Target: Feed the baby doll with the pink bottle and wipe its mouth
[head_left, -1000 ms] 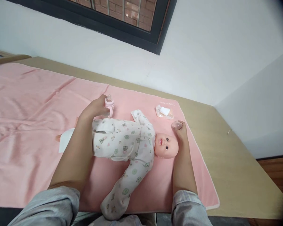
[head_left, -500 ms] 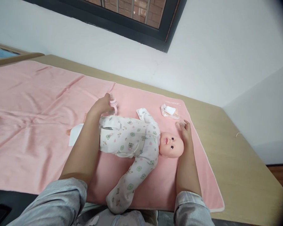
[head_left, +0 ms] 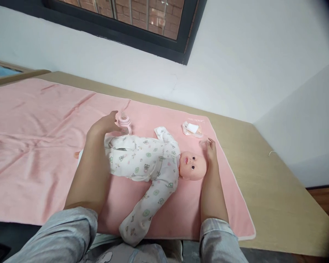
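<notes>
A baby doll (head_left: 145, 160) in a white printed sleepsuit lies on its back on a pink mat (head_left: 30, 146), head to the right. My left hand (head_left: 102, 124) reaches over the doll's legs. Its fingers are loosely apart, and the thumb is just beside a small pink baby bottle (head_left: 124, 122) standing upright on the mat. My right hand (head_left: 210, 150) lies past the doll's head, fingertips pinched on a small clear cap (head_left: 203, 143) near the mat's edge.
A crumpled clear packet (head_left: 192, 129) with a white piece in it lies at the mat's far right corner. The mat covers a beige table (head_left: 268, 182) against a white wall. A white sheet (head_left: 79, 155) peeks from under my left forearm.
My left hand has loosened from around the bottle, which stays standing in place. My right hand keeps its hold on the clear cap. The view has shifted slightly.
</notes>
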A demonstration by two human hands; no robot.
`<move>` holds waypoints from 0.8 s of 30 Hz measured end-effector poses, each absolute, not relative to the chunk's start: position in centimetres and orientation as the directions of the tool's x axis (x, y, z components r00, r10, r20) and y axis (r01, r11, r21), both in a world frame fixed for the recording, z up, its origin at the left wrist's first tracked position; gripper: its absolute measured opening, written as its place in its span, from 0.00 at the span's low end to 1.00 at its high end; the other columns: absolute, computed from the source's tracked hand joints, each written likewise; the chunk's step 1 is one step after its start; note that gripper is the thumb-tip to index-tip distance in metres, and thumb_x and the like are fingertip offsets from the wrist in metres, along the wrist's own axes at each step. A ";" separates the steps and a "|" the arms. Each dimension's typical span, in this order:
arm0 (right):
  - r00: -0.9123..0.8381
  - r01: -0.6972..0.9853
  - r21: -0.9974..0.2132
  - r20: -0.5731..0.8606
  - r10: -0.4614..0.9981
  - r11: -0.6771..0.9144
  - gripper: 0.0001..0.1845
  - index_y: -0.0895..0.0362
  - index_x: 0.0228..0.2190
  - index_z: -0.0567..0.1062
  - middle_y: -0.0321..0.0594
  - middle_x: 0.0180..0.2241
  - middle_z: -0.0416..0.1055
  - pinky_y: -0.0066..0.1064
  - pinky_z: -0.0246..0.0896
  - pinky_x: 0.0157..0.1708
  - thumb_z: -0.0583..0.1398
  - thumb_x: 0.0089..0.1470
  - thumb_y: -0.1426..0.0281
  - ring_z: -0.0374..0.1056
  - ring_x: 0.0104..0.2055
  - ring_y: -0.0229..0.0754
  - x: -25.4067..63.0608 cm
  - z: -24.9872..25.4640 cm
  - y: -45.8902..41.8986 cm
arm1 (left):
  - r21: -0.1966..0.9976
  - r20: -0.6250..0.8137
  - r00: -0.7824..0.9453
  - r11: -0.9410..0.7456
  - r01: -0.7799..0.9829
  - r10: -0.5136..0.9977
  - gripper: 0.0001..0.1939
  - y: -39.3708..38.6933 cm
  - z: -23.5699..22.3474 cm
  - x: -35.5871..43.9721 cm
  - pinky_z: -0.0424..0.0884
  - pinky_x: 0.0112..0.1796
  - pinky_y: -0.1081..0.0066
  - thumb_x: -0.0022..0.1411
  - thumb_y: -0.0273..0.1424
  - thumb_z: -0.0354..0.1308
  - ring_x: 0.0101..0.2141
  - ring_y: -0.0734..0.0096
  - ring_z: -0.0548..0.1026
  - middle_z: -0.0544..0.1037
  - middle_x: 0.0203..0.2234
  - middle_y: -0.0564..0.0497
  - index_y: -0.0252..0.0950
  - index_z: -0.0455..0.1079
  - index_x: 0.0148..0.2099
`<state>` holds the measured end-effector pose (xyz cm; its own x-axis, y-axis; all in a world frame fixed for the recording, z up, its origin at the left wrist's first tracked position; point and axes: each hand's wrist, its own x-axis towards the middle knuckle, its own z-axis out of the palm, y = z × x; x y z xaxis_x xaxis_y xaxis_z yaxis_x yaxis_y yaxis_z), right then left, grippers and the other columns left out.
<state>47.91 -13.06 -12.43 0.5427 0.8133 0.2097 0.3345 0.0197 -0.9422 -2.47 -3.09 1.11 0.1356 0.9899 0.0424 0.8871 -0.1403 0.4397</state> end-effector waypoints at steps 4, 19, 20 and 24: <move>0.554 0.345 -0.937 0.252 0.794 0.057 0.36 0.58 0.52 0.65 0.49 0.50 0.68 0.41 0.58 0.54 0.54 0.52 0.46 0.66 0.51 0.47 47.9 -12.4 -12.7 | 0.401 0.100 0.013 -0.052 0.915 0.995 0.53 -5.7 3.8 -1.3 0.69 0.48 0.51 0.53 0.46 0.65 0.53 0.41 0.69 0.68 0.56 0.35 0.28 0.42 0.70; 0.577 0.641 -0.757 0.583 0.572 0.125 0.26 0.59 0.38 0.75 0.49 0.43 0.71 0.44 0.53 0.56 0.47 0.58 0.53 0.61 0.52 0.50 46.3 -11.1 -12.7 | 0.373 -0.165 0.914 -0.834 0.407 0.372 0.24 -9.2 5.5 20.5 0.64 0.48 0.61 0.67 0.40 0.46 0.47 0.55 0.72 0.74 0.52 0.43 0.36 0.66 0.60; 0.550 0.669 -0.730 0.611 0.569 0.138 0.25 0.58 0.36 0.75 0.48 0.41 0.71 0.44 0.53 0.56 0.46 0.59 0.54 0.60 0.52 0.51 45.9 -10.8 -12.8 | 0.403 -0.215 0.915 -0.823 0.400 0.340 0.23 -9.0 5.0 21.8 0.64 0.48 0.61 0.67 0.40 0.45 0.46 0.56 0.73 0.74 0.51 0.43 0.35 0.67 0.58; 0.447 0.733 -0.653 0.672 0.590 0.190 0.24 0.57 0.32 0.75 0.47 0.38 0.71 0.43 0.54 0.55 0.45 0.60 0.57 0.61 0.50 0.50 44.3 -10.0 -13.0 | 0.501 -0.357 0.898 -0.758 0.418 0.258 0.20 -8.6 3.1 25.8 0.66 0.47 0.64 0.67 0.38 0.46 0.43 0.60 0.74 0.77 0.46 0.46 0.35 0.73 0.51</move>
